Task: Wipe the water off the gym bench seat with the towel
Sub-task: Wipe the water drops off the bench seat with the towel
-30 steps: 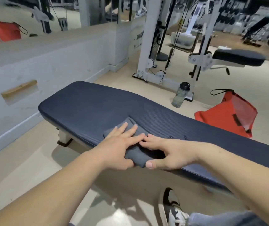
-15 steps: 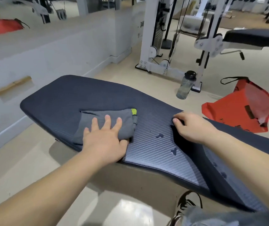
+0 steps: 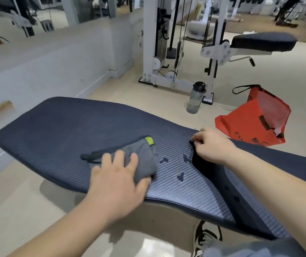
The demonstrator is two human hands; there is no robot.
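The counter (image 3: 65, 130), a dark blue ribbed gym bench seat, runs from a rounded left end to a dark gap on the right, where a second pad (image 3: 256, 214) begins. A folded grey towel (image 3: 141, 156) lies on the counter near its near edge, right of the middle, with a yellow-green tag (image 3: 149, 140) at the corner of the towel that faces the far edge. The left grip (image 3: 118, 179) lies flat on the towel with its fingers apart and stretched over the cloth, while the thumb lies along the towel's near right corner. Just to the right of the towel, between it and the gap, several water drops (image 3: 180, 177) sit on the ribbed surface, apart from the cloth. More drops (image 3: 237, 199) lie past the gap. The right grip (image 3: 213, 145) is at the far end of the gap, with its fingers curled and clamped on the edge of the second pad. On the floor beyond the counter's far edge stand a clear water bottle (image 3: 194, 101) with a black cap and, to its right, a red bag (image 3: 256, 123) with a black strap. Behind them is a white cable machine (image 3: 159, 43). A black and white shoe (image 3: 206, 236) shows on the floor below the near edge.
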